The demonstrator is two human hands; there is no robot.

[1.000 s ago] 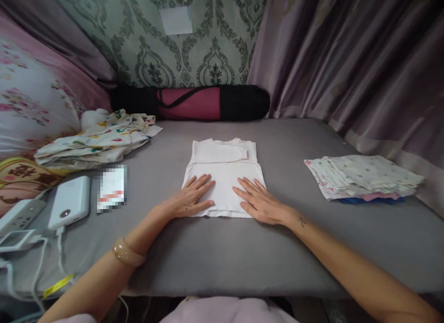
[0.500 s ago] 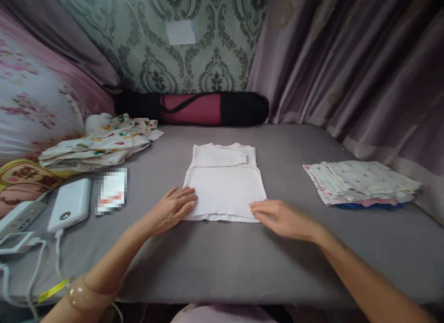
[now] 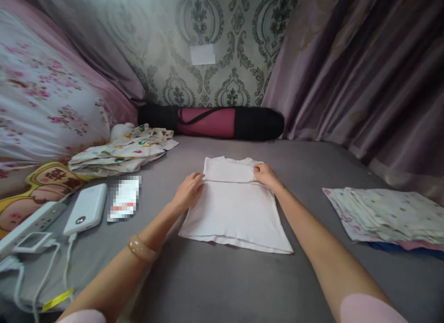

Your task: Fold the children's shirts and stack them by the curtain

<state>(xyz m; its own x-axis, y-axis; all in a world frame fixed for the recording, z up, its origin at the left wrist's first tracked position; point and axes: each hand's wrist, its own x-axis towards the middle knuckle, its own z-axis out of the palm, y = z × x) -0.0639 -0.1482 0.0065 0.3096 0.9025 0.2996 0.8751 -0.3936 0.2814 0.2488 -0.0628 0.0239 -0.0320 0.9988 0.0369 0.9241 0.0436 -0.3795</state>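
Observation:
A white long-sleeved shirt (image 3: 236, 212) lies flat on the grey sheet, with a sleeve folded across its upper part. My left hand (image 3: 190, 189) is at the shirt's left edge, near the end of the sleeve fold, its fingers bent and closed on the fabric there. At the upper right of the shirt, my right hand (image 3: 265, 174) pinches the fabric by the sleeve's cuff. The shirt's hem points toward me and flares a little at both corners.
Folded patterned cloths (image 3: 391, 216) are stacked at the right. Rumpled printed clothes (image 3: 121, 152), a power bank (image 3: 86, 208), a power strip (image 3: 45, 219) and cables lie left. A black and maroon roll bag (image 3: 211, 122) rests along the wall.
Both hands have moved from the shirt's lower corners up toward its sleeve fold. My right hand has closed on the cuff area. The view has shifted, so the shirt appears lower and larger.

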